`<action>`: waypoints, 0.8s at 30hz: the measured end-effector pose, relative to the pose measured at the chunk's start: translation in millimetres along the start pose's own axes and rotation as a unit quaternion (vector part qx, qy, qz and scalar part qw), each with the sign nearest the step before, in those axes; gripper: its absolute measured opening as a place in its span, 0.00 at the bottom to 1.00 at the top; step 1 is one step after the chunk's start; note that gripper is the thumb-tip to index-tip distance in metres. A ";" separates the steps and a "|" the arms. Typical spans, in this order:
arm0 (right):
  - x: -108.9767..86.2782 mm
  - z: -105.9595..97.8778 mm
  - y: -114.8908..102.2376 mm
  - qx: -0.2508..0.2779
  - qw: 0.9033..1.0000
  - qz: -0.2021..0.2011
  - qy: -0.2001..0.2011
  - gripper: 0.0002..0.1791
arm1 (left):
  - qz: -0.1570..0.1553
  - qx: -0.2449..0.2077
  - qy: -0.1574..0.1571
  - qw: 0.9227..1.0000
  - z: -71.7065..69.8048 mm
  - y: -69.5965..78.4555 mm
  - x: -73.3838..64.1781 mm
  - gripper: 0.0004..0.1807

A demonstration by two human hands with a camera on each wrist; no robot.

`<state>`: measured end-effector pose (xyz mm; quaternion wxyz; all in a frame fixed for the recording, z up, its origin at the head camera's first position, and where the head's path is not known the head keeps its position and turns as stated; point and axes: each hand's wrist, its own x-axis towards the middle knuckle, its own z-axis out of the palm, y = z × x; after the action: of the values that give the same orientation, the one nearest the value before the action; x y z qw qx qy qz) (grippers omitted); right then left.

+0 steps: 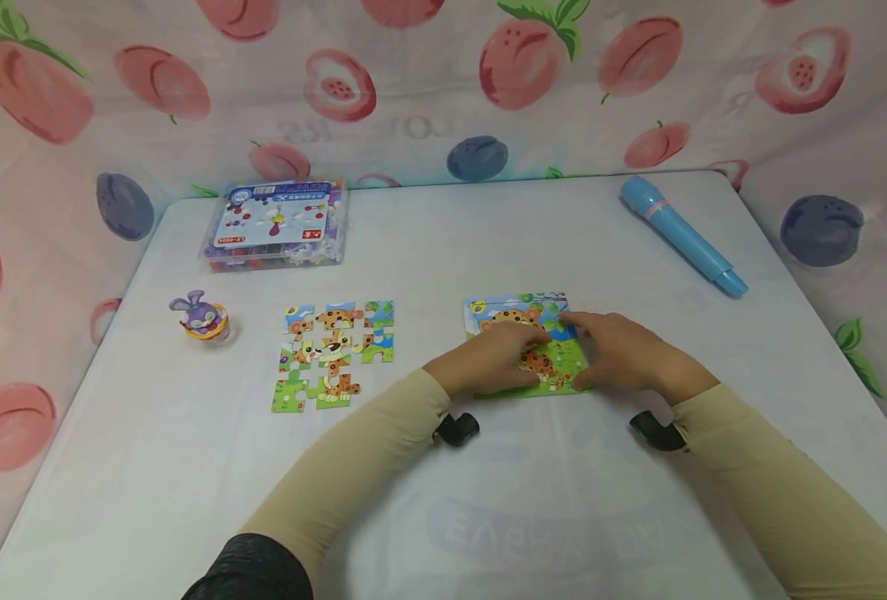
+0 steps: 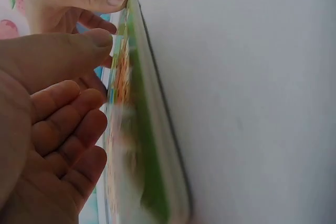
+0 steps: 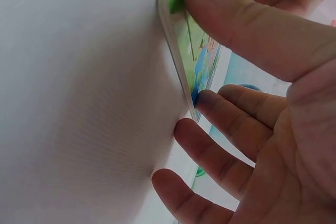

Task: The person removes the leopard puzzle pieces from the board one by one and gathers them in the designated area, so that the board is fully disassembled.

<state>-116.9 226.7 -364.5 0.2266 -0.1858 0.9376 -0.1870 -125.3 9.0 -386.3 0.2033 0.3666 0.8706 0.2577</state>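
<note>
A leopard picture puzzle board (image 1: pixel 556 367) lies flat on the white table (image 1: pixel 488 233), right of centre. My left hand (image 1: pixel 488 358) rests on its left part; in the left wrist view its thumb (image 2: pixel 100 38) presses on the board (image 2: pixel 142 145) while the other fingers (image 2: pixel 68 124) hang loosely curled. My right hand (image 1: pixel 623 354) lies along the board's right side. Its thumb (image 3: pixel 236 19) sits on the green near corner of the board (image 3: pixel 194 51) and its fingertips (image 3: pixel 210 100) touch the right edge. Several loose puzzle pieces (image 1: pixel 334 354) lie in a grid to the left.
A clear plastic box (image 1: pixel 278 223) of small parts stands at the back left. A purple bunny toy (image 1: pixel 199 315) sits near the left edge. A blue tube-shaped object (image 1: pixel 679 233) lies at the back right. A fruit-print cloth (image 1: pixel 443 75) hangs behind the table.
</note>
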 end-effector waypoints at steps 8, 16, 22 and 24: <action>-0.2 0.8 1.4 0.004 1.000 -0.001 0.002 0.52 | -0.008 -0.010 -0.008 1.000 4.5 4.3 6.2 0.29; -2.0 0.6 2.3 0.014 1.000 -0.008 0.008 0.52 | -0.003 -0.018 0.001 1.000 6.9 5.0 8.9 0.27; -2.5 0.3 3.1 0.017 1.000 -0.012 0.006 0.52 | -0.001 -0.008 0.002 1.000 6.5 4.6 13.7 0.29; -2.6 0.3 3.3 0.017 1.000 -0.013 0.006 0.52 | -0.003 -0.011 -0.001 1.000 5.9 4.6 15.1 0.29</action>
<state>-115.5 230.6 -365.2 0.2222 -0.1929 0.9330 -0.2071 -129.5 24.7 -390.7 0.2087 0.3621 0.8685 0.2665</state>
